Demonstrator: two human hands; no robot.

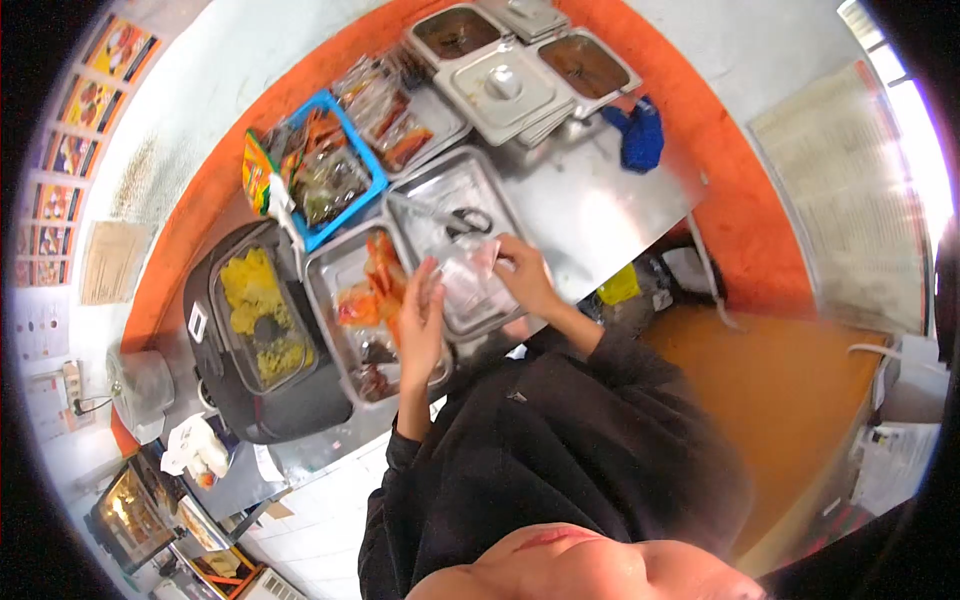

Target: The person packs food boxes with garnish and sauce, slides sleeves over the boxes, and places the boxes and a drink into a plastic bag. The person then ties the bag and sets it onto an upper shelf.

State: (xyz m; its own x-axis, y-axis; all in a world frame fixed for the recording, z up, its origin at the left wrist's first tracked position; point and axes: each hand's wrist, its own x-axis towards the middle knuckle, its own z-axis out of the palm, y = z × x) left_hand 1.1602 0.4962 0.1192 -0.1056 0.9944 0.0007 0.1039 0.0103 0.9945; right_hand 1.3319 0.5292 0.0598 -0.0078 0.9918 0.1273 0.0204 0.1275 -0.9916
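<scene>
Left hand: fingers loosely extended, can't tell contact | right hand: fingertips pinched on clear plastic bag | I see bag between the 2 hands, right nearer, long axis unclear, over metal tray | scissors just beyond; tray rims both sides | room rightward over steel counter
</scene>
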